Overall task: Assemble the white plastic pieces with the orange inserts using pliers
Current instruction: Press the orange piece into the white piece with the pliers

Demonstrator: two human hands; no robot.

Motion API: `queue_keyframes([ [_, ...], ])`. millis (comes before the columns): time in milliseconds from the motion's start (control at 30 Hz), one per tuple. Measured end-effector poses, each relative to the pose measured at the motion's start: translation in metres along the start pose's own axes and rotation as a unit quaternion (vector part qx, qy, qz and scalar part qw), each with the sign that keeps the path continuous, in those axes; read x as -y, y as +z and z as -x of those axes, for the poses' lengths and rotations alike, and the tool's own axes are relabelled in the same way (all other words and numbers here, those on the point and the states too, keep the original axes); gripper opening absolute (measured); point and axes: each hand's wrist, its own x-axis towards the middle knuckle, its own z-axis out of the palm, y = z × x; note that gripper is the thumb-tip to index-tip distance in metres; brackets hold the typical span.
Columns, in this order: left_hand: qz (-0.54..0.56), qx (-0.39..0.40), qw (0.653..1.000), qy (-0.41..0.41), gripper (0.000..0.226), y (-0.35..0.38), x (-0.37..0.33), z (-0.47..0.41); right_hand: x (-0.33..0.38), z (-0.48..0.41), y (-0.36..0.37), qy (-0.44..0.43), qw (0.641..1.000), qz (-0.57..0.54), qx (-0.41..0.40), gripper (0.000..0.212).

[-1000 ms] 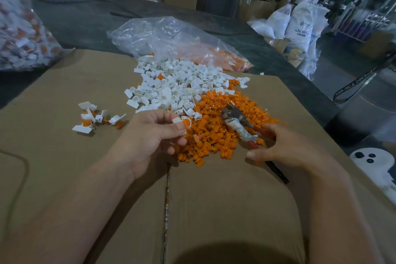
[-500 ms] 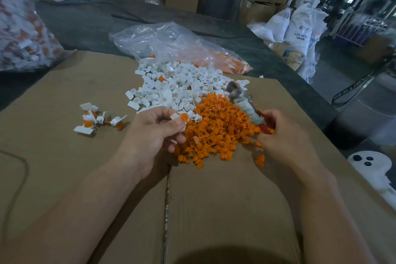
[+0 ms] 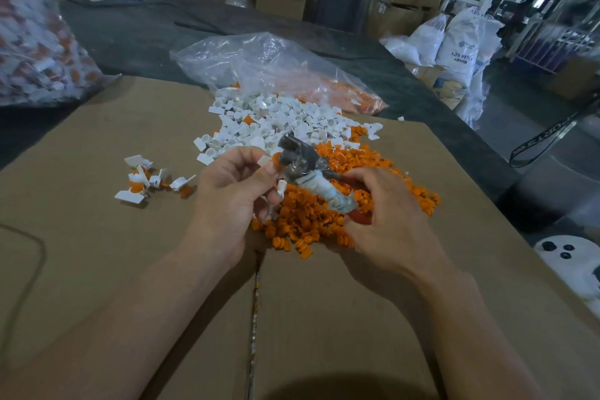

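- Pliers (image 3: 300, 161) sit in my right hand (image 3: 389, 221), fingers wrapped round the red handles, metal head angled up and left.
- My left hand (image 3: 227, 191) pinches a white piece (image 3: 264, 160) with an orange insert (image 3: 276, 160), right beside the pliers' head.
- Both are over the orange pile (image 3: 324, 221); the white pile (image 3: 276, 120) lies just behind it on the cardboard (image 3: 97, 237).
- A cluster of white-and-orange pieces (image 3: 146, 178) sits off to the left.
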Motion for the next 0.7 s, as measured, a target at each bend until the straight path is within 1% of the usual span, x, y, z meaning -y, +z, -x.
queue_keyframes([
  [100, -0.004, 0.003, 1.0, -0.002, 0.016, 0.0, 0.0, 0.0, 0.0, 0.0, 0.0, 0.003, 1.0, -0.004, 0.009, 0.043],
  [300, -0.001, -0.005, 1.0, -0.001, 0.016, 0.001, 0.0, 0.001, 0.002, 0.001, -0.002, -0.015, 0.998, -0.009, 0.055, 0.025],
  [400, 0.002, -0.003, 1.0, -0.003, 0.014, 0.001, 0.0, 0.001, 0.006, 0.003, -0.003, -0.01, 0.998, -0.029, 0.052, 0.016],
  [700, -0.02, -0.018, 1.0, -0.008, 0.023, -0.001, 0.004, 0.001, 0.011, 0.004, 0.0, 0.005, 0.998, -0.048, 0.043, 0.01],
])
